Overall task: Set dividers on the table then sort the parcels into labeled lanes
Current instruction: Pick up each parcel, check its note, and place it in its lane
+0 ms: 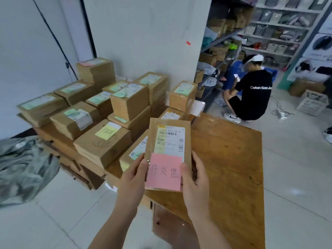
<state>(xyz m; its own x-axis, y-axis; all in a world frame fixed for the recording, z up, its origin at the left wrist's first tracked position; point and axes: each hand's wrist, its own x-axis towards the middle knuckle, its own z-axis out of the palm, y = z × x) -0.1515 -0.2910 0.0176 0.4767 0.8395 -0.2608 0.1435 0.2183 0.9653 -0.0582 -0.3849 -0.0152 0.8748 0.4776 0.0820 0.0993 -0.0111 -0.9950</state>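
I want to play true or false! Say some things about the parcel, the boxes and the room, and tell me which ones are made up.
1. The left hand and the right hand both hold the flat parcel. True.
2. The parcel has a blue note stuck on it. False: its note is pink.
3. The boxes are piled on the right side of the table. False: they are piled on the left side.
4. One box has a yellow note on top. True.
5. A person in a black shirt crouches by the shelves. True.
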